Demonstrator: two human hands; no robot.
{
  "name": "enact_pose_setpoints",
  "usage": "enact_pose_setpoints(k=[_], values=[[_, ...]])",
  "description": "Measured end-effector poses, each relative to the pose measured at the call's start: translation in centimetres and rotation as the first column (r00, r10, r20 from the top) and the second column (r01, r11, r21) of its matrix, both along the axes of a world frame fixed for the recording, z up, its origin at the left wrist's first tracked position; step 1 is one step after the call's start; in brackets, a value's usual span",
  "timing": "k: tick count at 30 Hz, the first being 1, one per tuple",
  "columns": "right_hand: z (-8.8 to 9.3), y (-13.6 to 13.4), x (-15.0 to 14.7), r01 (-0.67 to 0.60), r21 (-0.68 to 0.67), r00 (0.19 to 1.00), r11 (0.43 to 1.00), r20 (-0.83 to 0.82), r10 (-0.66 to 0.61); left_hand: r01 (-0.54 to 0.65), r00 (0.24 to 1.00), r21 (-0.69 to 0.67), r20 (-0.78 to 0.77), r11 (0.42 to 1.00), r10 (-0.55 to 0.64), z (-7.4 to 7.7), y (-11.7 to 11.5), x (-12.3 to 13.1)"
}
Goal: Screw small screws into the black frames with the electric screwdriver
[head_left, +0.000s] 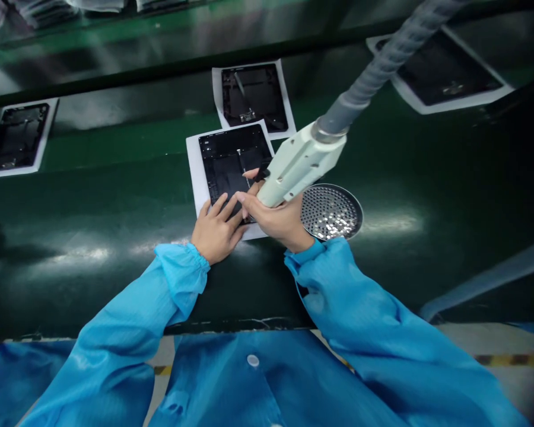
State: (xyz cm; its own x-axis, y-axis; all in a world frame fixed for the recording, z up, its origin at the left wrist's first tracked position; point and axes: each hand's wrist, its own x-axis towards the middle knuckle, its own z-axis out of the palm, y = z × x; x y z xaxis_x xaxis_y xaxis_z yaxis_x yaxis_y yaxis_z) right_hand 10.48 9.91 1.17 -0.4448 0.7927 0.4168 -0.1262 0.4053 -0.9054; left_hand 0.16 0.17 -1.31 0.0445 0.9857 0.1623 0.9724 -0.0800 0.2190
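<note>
We see three black casings on the green belt; one lies straight ahead, one off to the left, and one far to the right; each rests on a white sheet; a round mesh tray sits on the belt, holding small shiny parts; below the belt's near edge we see pale floor crossed by yellow-and-black tape; a pale blue strip runs along the right.

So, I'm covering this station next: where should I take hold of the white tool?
Take the white tool by its narrow lower end, where the right hand holds it, coming from the near side: the body tapers there, and the grey hose leaves the upper end.
</note>
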Motion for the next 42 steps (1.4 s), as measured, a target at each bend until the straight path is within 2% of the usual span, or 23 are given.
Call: enact_pose_setpoints(k=[3,6,7,9,11,12,13,15,17,18,19,20,21,22,23,25,28,31,34,37,39,42], values=[[1.4,0.4,0.9,0.069,-0.015,0.995,0.998,-0.076,-0.07,-0.003,0.999,0.028,-0.035,1.0,0.004,-0.1,-1.0,0.2],[2.8,0.9,2.5,0.131,-0.013,0.982,0.991,-0.133,-0.132,0.007,1.0,0.057,0.02,0.998,-0.008,0.6,-1.8,-1.0],[3.1,1.0,3.1,0.148,-0.011,0.978,0.989,-0.145,-0.148,-0.054,0.997,0.062,0.058,0.997,0.05,1.1,-2.0,-1.6],[3.2,1.2,4.2,0.177,-0.023,0.97,0.984,-0.163,-0.179,-0.297,0.948,0.015,0.122,0.955,0.293,2.3,-2.0,-2.9],[3.1,1.3,5.0,0.203,-0.043,0.965,0.978,-0.162,-0.208,-0.54,0.826,-0.122,0.113,0.833,0.552,3.4,-1.8,-3.8],[3.0,1.4,5.2,0.208,-0.043,0.964,0.977,-0.158,-0.212,-0.592,0.783,-0.198,0.087,0.781,0.616,3.8,-1.6,-4.0],[3.0,1.3,5.4,0.209,-0.038,0.966,0.977,-0.149,-0.213,-0.599,0.771,-0.263,0.066,0.756,0.634,4.0,-1.5,-4.1],[2.9,1.3,5.6,0.211,-0.007,0.97,0.977,-0.121,-0.21,-0.519,0.808,-0.348,0.1,0.781,0.581,3.7,-1.4,-4.2],[3.1,1.3,5.7,0.221,0.03,0.972,0.975,-0.089,-0.217,-0.403,0.813,-0.361,0.281,0.841,0.51,2.9,-1.5,-4.7],[3.3,1.3,5.8,0.229,0.046,0.972,0.972,-0.074,-0.225,-0.389,0.762,-0.323,0.414,0.863,0.498,2.4,-1.6,-5.1],[3.4,1.2,5.8,0.233,0.065,0.971,0.97,-0.067,-0.229,-0.422,0.679,-0.256,0.547,0.87,0.49,2.0,-1.6,-5.7],[3.5,1.2,5.8,0.233,0.087,0.971,0.968,-0.068,-0.228,-0.49,0.589,-0.174,0.655,0.854,0.472,1.7,-1.7,-6.4],[3.6,1.2,5.8,0.236,0.106,0.971,0.966,-0.07,-0.229,-0.574,0.517,-0.091,0.731,0.814,0.446,1.5,-1.7,-7.2],[3.7,1.2,5.7,0.242,0.125,0.969,0.962,-0.073,-0.234,-0.649,0.474,-0.014,0.774,0.76,0.419,1.6,-1.6,-8.1],[3.7,1.2,5.7,0.25,0.138,0.968,0.959,-0.072,-0.242,-0.702,0.462,0.051,0.792,0.71,0.4,1.8,-1.4,-9.0],[3.7,1.2,5.6,0.261,0.146,0.965,0.954,-0.055,-0.256,-0.742,0.489,0.146,0.785,0.654,0.38,2.8,-0.5,-11.2],[3.4,1.3,5.6,0.252,0.135,0.968,0.958,-0.012,-0.252,-0.773,0.528,0.249,0.762,0.584,0.374,5.2,1.8,-15.1],[3.0,1.3,5.6,0.241,0.117,0.97,0.963,0.006,-0.243,-0.8,0.546,0.29,0.716,0.526,0.435,7.4,4.0,-19.5],[2.9,1.4,5.7,0.239,0.091,0.971,0.967,0.007,-0.241,-0.817,0.551,0.28,0.635,0.504,0.541,7.9,4.9,-22.8],[3.0,1.3,5.6,0.222,0.062,0.975,0.973,-0.011,-0.222,-0.787,0.608,0.274,0.493,0.552,0.622,6.3,4.5,-23.2],[3.2,1.1,5.5,0.17,0.057,0.985,0.984,-0.029,-0.169,-0.726,0.684,0.265,0.371,0.634,0.628,4.5,4.2,-21.7],[3.4,0.9,5.3,0.119,0.041,0.991,0.992,-0.059,-0.116,-0.579,0.815,0.218,0.184,0.785,0.55,2.1,5.2,-18.0]])
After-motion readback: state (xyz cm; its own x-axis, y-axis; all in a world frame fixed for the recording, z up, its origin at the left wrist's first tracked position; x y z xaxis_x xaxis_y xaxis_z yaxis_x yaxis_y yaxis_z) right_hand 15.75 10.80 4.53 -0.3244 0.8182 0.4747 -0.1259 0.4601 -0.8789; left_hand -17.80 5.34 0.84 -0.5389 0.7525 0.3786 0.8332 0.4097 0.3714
